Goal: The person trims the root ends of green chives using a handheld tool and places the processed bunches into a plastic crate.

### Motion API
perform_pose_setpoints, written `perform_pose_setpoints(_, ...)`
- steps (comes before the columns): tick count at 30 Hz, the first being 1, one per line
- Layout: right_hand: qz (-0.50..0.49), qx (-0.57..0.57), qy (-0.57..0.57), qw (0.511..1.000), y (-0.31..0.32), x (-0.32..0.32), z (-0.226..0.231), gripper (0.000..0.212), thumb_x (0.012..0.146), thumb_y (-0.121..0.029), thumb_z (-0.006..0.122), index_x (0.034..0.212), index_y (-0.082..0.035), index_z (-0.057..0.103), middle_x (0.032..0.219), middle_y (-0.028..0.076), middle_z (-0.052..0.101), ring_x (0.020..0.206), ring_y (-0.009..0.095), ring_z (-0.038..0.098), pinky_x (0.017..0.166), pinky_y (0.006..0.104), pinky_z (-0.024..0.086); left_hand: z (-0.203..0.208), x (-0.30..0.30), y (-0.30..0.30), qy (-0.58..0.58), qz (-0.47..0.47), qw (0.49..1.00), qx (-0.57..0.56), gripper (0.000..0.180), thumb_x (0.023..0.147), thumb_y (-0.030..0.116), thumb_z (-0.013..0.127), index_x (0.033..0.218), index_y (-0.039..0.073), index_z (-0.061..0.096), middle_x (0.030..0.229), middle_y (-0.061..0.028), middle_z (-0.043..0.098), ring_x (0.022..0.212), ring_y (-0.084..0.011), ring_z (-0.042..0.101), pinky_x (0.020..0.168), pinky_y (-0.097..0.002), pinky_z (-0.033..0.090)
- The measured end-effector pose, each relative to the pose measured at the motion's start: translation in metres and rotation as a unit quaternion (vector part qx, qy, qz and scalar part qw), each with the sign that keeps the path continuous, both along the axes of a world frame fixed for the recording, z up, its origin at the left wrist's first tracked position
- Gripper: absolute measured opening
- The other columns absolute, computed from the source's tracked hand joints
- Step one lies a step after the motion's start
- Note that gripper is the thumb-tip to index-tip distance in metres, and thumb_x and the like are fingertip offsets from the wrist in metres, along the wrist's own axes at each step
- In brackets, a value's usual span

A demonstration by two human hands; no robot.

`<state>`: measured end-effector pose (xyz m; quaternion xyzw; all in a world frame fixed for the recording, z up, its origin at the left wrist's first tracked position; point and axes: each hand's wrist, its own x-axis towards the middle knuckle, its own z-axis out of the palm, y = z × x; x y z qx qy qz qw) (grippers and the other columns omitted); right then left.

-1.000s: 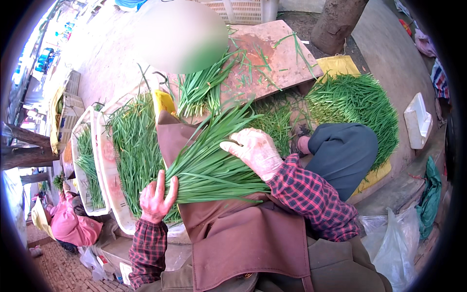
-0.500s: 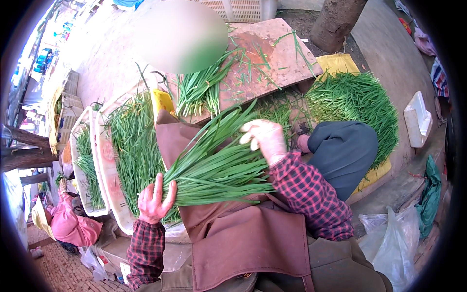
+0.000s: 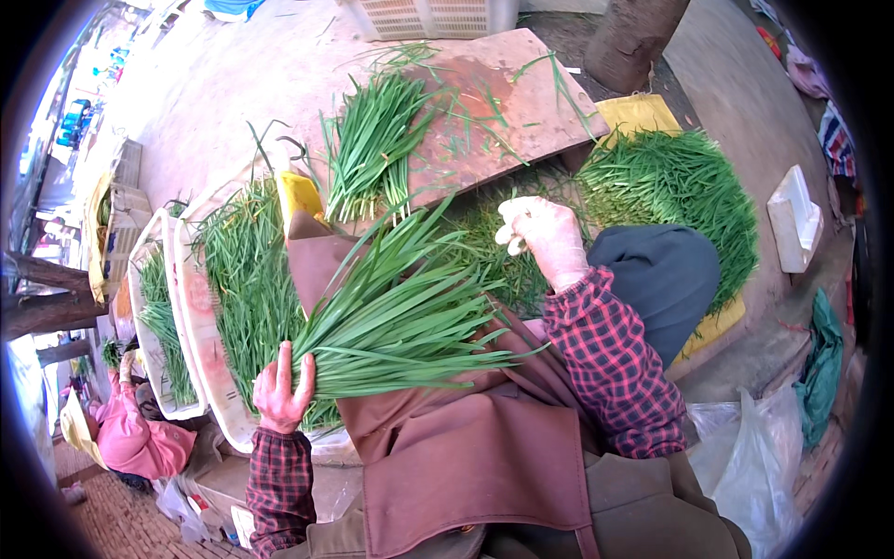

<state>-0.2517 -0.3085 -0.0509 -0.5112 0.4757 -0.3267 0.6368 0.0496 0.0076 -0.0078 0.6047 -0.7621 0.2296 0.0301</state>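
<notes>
Outdoor ground-level work spot, brown apron (image 3: 466,447) across my lap as the work surface. My left hand (image 3: 284,389) is clamped round the root end of a bunch of chives (image 3: 400,321) fanned over the apron, long flat glossy blades; my right hand (image 3: 543,233) is lifted off beyond the tips, fingers curled, can't tell if it pinches a stray blade — looks like mid sort-and-bunch, next move needs a firm butt grip and tips squared. Farther out: white trays (image 3: 191,317) of thin greens on my left, worn board (image 3: 484,112) with a loose heap, big pile (image 3: 670,186) on yellow sheet.
</notes>
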Motion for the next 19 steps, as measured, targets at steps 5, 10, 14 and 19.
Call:
perform_pose_setpoints(5,0.037,-0.070,-0.011,0.997,-0.003,-0.005,-0.012,0.028,0.091,-0.009,0.064,0.115,0.005,0.065,0.088,0.014,0.073,0.076,0.015,0.068,0.071,0.0276,0.052,-0.001,0.000,0.000,0.013,0.035,0.999,-0.002,0.037,0.082,0.003,0.069,0.119,0.010,0.066,0.122,-0.0233,0.066,0.075,-0.0271,0.064,0.059,-0.0331,0.051)
perform_pose_setpoints(10,0.104,-0.140,0.071,0.982,-0.006,-0.016,-0.018,0.025,0.089,-0.013,0.067,0.111,-0.001,0.070,0.095,0.010,0.075,0.091,0.021,0.071,0.087,0.0323,0.053,-0.004,0.003,-0.001,0.028,0.056,0.998,-0.006,0.039,0.079,0.001,0.066,0.118,0.006,0.068,0.123,-0.0223,0.065,0.077,-0.0280,0.065,0.062,-0.0345,0.053)
perform_pose_setpoints(14,0.101,-0.163,0.154,0.969,0.002,-0.013,0.003,0.020,0.092,-0.013,0.065,0.105,0.000,0.073,0.104,0.009,0.075,0.095,0.016,0.070,0.088,0.0309,0.053,-0.002,0.003,-0.006,0.034,0.082,0.996,-0.002,0.040,0.080,0.000,0.064,0.119,0.005,0.068,0.123,-0.0219,0.065,0.078,-0.0272,0.065,0.064,-0.0334,0.054)
perform_pose_setpoints(19,0.098,-0.216,0.099,0.966,0.022,-0.005,0.010,0.017,0.092,-0.016,0.071,0.107,-0.008,0.075,0.106,0.011,0.075,0.101,0.023,0.070,0.092,0.0331,0.052,0.001,0.006,-0.004,0.028,0.097,0.995,0.016,0.041,0.082,0.000,0.063,0.122,0.007,0.068,0.124,-0.0211,0.064,0.078,-0.0259,0.064,0.065,-0.0328,0.053)
